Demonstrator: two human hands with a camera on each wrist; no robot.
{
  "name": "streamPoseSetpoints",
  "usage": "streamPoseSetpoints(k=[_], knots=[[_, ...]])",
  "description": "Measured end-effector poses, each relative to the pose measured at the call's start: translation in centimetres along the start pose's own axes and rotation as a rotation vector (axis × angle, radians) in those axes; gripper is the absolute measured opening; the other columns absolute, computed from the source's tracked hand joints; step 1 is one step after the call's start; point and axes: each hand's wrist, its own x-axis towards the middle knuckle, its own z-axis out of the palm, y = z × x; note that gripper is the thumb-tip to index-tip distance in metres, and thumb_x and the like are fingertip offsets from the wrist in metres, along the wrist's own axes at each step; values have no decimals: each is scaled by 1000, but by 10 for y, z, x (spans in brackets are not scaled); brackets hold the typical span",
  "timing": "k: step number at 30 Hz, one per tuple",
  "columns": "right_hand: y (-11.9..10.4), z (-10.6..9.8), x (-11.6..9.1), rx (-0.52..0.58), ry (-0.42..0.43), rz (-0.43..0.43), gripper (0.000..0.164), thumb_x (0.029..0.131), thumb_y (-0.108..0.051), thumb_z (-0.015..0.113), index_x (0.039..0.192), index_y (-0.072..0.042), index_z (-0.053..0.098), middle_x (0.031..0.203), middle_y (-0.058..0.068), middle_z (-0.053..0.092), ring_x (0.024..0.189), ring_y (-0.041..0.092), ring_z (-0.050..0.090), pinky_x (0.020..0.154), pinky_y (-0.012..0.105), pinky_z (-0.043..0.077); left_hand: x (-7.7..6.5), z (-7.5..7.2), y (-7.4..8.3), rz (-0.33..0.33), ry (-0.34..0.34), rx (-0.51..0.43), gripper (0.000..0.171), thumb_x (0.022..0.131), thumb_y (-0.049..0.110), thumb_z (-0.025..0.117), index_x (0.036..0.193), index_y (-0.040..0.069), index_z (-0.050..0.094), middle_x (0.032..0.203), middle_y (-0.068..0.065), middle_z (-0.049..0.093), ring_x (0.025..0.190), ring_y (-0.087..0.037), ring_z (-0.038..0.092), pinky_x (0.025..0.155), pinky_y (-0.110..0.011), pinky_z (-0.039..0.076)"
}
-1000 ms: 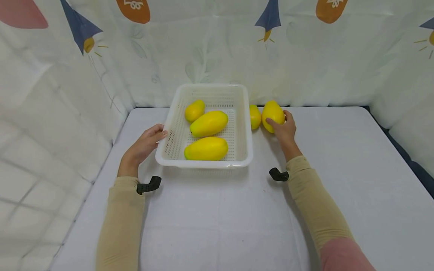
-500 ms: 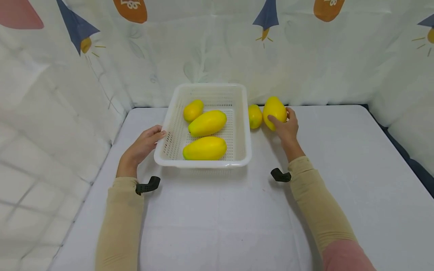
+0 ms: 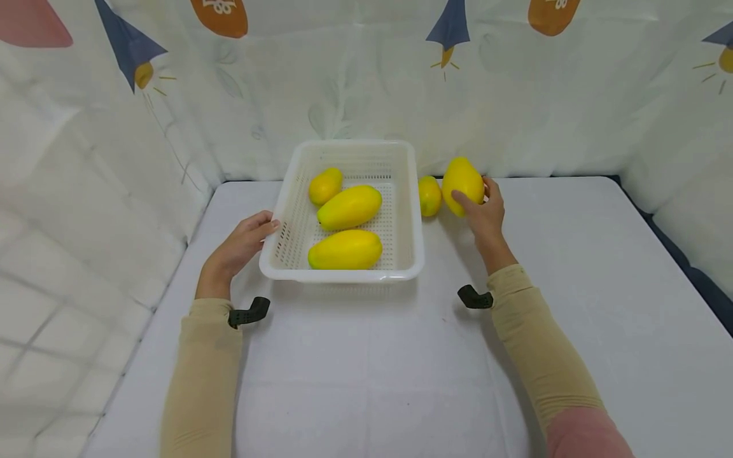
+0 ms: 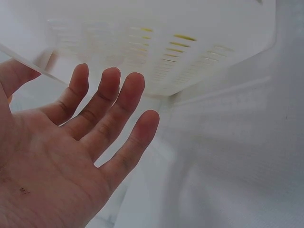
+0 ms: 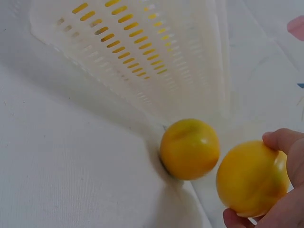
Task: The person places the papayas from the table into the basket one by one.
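A white perforated plastic basket (image 3: 418,242) stands tilted toward me in the head view. Inside it lie two large oblong yellow fruits (image 3: 349,208) and a smaller yellow fruit (image 3: 326,186). My left hand (image 3: 243,242) holds the basket's left rim, thumb over the edge; the left wrist view shows its fingers (image 4: 135,130) spread under the outer wall. With thumb and fingers on either side, my right hand (image 3: 485,213) grips a large yellow fruit (image 3: 461,183), held upright. Just left of it, beside the basket, sits another yellow fruit (image 5: 190,149).
A white cloth covers the table (image 3: 366,369). Its far edge meets a pale curtain (image 3: 515,114) printed with rockets, and a similar curtain hangs at the left. Black wrist cameras (image 3: 475,297) stick out from both sleeves.
My right hand has raised the gripped fruit slightly upward, toward the curtain. The left hand and basket hold their place, apart from a slight shift of the whole view.
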Motion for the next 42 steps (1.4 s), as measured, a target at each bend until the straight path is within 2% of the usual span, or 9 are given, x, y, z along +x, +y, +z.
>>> streamPoseSetpoints(k=[9,22,42], knots=[[-4,0,-5,30,-6,-26,84,84,-42,72,152,-26,25,159,1,24,133,22,37,112,35,36,0,0,1,-7,-6,3,35,101,37,48,121,9,48,105,10,61,96,-6,59,90,-22,43],[-6,-2,-11,36,-27,-29,84,85,-43,71,152,-27,24,158,0,24,131,22,37,112,35,36,0,0,2,23,-20,-19,31,102,33,48,120,8,48,106,8,60,96,-6,58,90,-21,43],[-19,2,-25,59,-67,-108,83,84,-46,71,150,-28,26,154,0,29,124,20,40,108,34,40,-1,-1,1,-9,10,-16,32,101,34,49,123,11,49,106,11,62,97,-6,59,90,-22,43]])
